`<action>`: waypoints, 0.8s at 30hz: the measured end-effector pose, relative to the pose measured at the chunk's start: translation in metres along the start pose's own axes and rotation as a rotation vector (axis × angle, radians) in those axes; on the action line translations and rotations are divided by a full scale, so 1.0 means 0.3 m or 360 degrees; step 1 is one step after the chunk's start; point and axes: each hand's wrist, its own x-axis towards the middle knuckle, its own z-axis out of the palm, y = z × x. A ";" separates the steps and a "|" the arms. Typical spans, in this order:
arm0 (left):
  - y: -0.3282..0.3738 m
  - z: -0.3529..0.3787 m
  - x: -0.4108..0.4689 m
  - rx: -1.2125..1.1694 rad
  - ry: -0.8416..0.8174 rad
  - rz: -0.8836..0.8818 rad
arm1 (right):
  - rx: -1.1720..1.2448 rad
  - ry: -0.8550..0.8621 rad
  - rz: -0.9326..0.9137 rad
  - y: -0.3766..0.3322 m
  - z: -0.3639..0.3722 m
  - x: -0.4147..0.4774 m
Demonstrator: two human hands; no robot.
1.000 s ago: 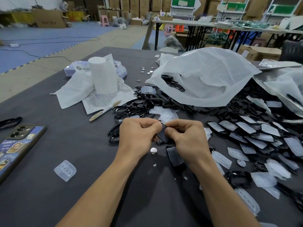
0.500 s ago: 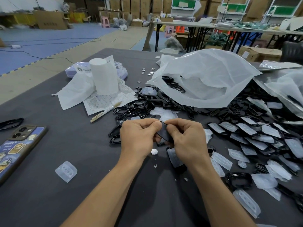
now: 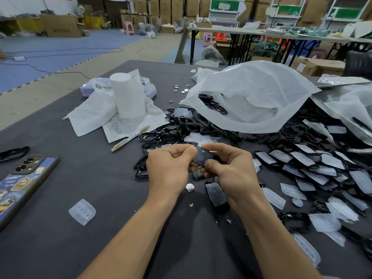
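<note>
Black shell piece (image 3: 203, 156): held off the dark grey table (image 3: 100, 178), between both hands, near the table's middle. Its glossy face tilts up toward the camera and its long axis runs left to right.

Left hand (image 3: 171, 168): fingers curled, thumb and forefinger pinching the piece's left end.

Right hand (image 3: 231, 171): thumb on top at the right end, other fingers curled underneath, also pinching. Only the middle of the piece shows between the two thumbs; both ends are covered by fingertips. A dark part sits just below the piece among the fingers; I cannot tell what it is.

On the table under the hands: a coin cell (image 3: 190, 187), apart from both wrists. Just right of it lies a black shell with a clear pad (image 3: 216, 195), partly under the right wrist.

Farther out:
- Loose clear button pad (image 3: 82, 212), well to the left.
- Phone (image 3: 22, 182) at the left edge.
- Tangled heap of black frames (image 3: 181, 127) behind the hands.
- Pen (image 3: 130, 137) lying on a printed sheet.
- White paper roll (image 3: 128, 95), upright.
- White plastic bag (image 3: 251, 97) at the far right.
- Rows of padded shells (image 3: 322, 168) to the right.
</note>
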 end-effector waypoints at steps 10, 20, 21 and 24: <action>-0.005 -0.015 -0.002 0.0272 -0.0038 0.0058 | -0.0026 0.0180 -0.0006 0.006 -0.009 0.005; 0.000 -0.016 -0.008 0.0392 -0.0161 0.0140 | -0.0391 0.0231 -0.0147 0.011 0.000 -0.008; 0.000 -0.016 -0.009 0.0376 -0.0169 0.0140 | -0.0405 0.0234 -0.0141 0.010 -0.001 -0.006; -0.003 -0.013 -0.008 0.0312 -0.0153 0.0133 | -0.0332 0.0195 -0.0094 0.003 -0.005 0.000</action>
